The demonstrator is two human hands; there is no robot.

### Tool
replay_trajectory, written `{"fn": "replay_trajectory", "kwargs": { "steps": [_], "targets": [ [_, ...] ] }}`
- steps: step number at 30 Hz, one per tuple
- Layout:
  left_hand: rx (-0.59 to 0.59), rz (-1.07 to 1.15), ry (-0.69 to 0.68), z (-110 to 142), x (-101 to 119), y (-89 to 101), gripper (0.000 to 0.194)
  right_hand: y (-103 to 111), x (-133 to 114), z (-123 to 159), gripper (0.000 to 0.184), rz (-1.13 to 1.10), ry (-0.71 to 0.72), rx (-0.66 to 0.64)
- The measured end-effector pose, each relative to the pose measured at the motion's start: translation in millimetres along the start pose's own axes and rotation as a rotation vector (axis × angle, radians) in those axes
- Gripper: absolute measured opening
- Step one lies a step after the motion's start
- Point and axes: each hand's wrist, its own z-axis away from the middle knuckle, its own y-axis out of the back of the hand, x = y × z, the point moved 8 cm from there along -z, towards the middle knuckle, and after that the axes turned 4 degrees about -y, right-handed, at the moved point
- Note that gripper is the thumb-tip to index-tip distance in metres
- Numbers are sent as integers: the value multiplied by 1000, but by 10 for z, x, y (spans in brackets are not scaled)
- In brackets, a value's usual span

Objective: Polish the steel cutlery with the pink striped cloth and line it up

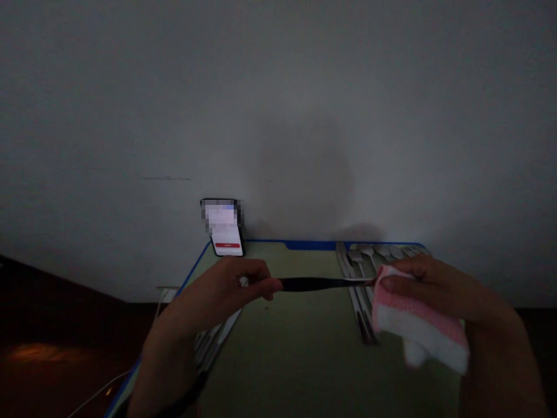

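My left hand (230, 290) pinches the end of a dark-handled piece of cutlery (319, 284), held level above a pale green table (296, 348). My right hand (439, 287) grips a pink and white cloth (415, 328), folded around the utensil's metal end, which is hidden inside it. Both hands are closed. The room is dim.
Several forks and spoons (369, 258) lie in a row at the table's back right. More cutlery (215, 342) lies under my left wrist. A phone (224, 229) with a lit screen leans against the white wall. A white cable (100, 392) runs off the left edge.
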Motion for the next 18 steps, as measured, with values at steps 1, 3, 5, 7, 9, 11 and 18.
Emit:
{"fn": "replay_trajectory", "kwargs": {
  "steps": [1,3,5,7,9,11,18],
  "targets": [
    [-11,21,-7,-8,14,-21,28,20,19,12,39,-20,-4,10],
    [87,90,-35,-46,32,27,24,57,35,27,38,-80,-1,35],
    [353,253,-85,-88,41,177,19,80,9,20,37,-144,15,68],
    [666,570,-156,-96,17,299,19,73,-69,-16,37,-174,49,102],
    [824,1043,-237,-157,-22,256,17,16,-181,-83,37,-153,85,112],
    [834,1461,-243,-268,-50,109,21,-88,-300,-171,39,-76,113,100],
    [741,2054,-360,-266,-220,11,35,-361,-520,-358,45,110,190,23]
  ]
}}
